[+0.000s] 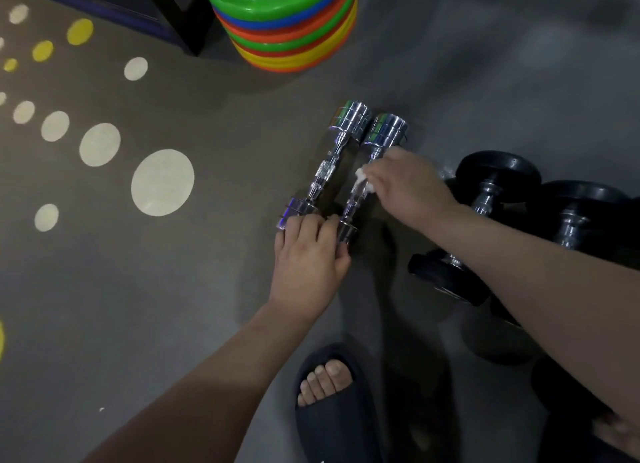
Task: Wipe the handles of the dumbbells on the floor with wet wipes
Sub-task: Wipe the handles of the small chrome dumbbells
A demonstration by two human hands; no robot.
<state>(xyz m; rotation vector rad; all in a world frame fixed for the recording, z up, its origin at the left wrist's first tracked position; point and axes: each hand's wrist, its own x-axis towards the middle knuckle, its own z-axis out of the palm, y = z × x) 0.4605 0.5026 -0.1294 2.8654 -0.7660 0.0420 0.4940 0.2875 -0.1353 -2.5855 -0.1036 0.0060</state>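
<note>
head view: wet wipe [363, 178] pinched in right hand [408, 189] fingers [375, 171] on handle [358, 192].

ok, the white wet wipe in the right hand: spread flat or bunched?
Bunched. The white wet wipe shows only as a small wad poking from the right hand, pressed on the handle of the right-side chrome dumbbell lying on the floor.

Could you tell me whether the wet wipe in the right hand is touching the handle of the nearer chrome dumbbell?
Touching. The head view shows the right hand pressing the white wet wipe directly onto the chrome dumbbell's handle, with no gap visible.
</note>
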